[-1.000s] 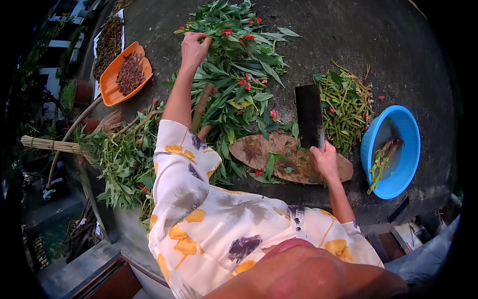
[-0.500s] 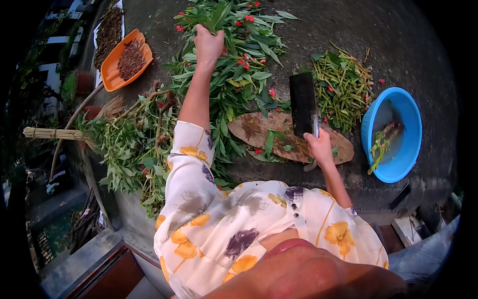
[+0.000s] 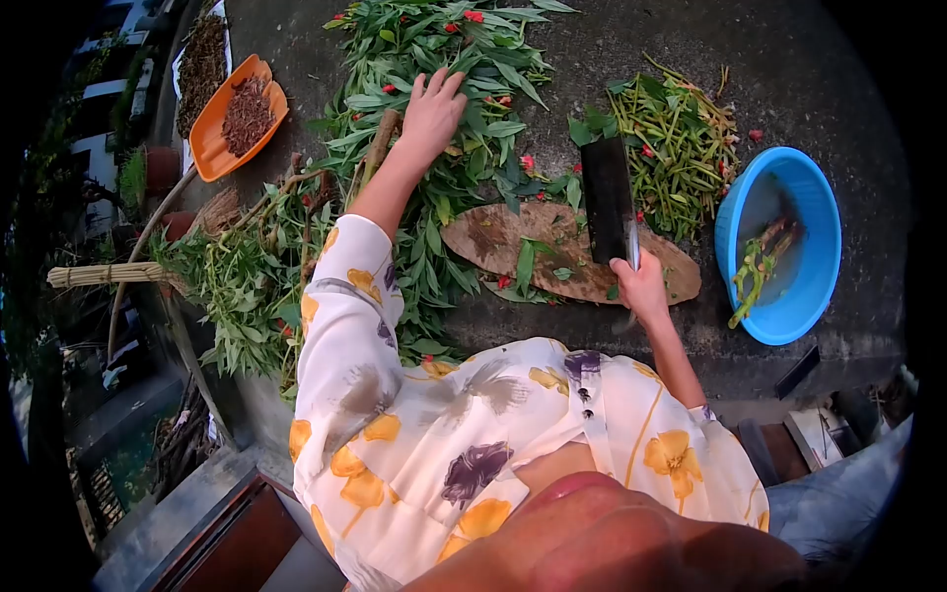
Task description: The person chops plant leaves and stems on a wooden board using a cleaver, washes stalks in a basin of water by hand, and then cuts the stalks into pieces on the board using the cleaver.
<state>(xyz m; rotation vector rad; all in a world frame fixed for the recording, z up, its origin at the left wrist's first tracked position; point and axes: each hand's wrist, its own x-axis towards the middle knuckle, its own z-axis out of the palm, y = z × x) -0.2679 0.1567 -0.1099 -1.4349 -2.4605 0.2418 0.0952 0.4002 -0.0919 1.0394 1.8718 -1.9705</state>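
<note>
Sprawling flowering stalks (image 3: 419, 47): heaped on concrete (image 3: 602, 49), left of the chopping board (image 3: 488, 235).
Chopping board: bearing leaf scraps (image 3: 525, 262).
Cleaver (image 3: 608, 197): blade across the board's far edge.
Left hand (image 3: 430, 120): fingers splayed, released, over the stalks.
Right hand (image 3: 643, 286): fingers wrapped round the cleaver's handle.

There are two hands, one left hand (image 3: 432, 120) and one right hand (image 3: 641, 286), with one cleaver (image 3: 609, 192), one wooden board (image 3: 493, 237), one blue basin (image 3: 817, 271), one orange dustpan (image 3: 210, 138) and one bound straw handle (image 3: 104, 274). Cut stems (image 3: 673, 163) make one heap, too many to count singly, as are the green leaves (image 3: 395, 59). Red flowers (image 3: 473, 16) number more than five.
</note>
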